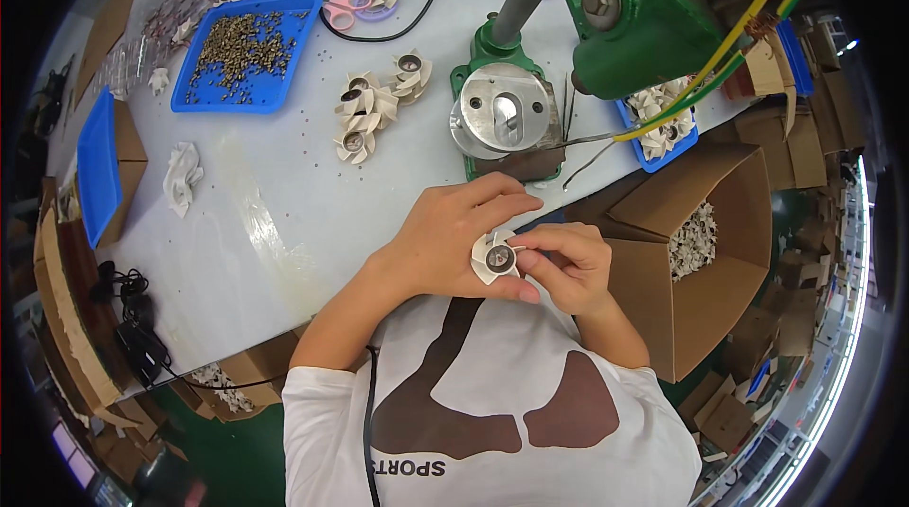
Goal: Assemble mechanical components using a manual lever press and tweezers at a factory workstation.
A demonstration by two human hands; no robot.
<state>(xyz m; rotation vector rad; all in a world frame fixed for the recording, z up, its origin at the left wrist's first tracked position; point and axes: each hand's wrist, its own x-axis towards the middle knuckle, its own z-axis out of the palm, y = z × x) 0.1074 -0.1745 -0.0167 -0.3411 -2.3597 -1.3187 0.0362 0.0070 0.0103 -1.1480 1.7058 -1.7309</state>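
Note:
A small white plastic fan wheel (480, 269) with a dark ring at its hub lies in my left hand (445, 228), hub facing up. The fingers of that hand curve around its far side, and the thumb runs along the near side. From the right, my right hand (571, 266) pinches at the wheel's edge with thumb and forefinger; whether a tiny part sits between those fingertips is hidden. Just beyond my hands stands a green press with a round metal fixture (502, 109). Several more fan wheels (367, 109) lie grouped left of the press.
A blue tray (180, 95) of small brass-coloured parts sits far left, near pink-handled scissors (343, 11). Another blue tray (653, 164) holds fan wheels right of the press. A cardboard box (720, 318) of white pieces stands at my right. Yellow-green cable (729, 71) hangs by the press.

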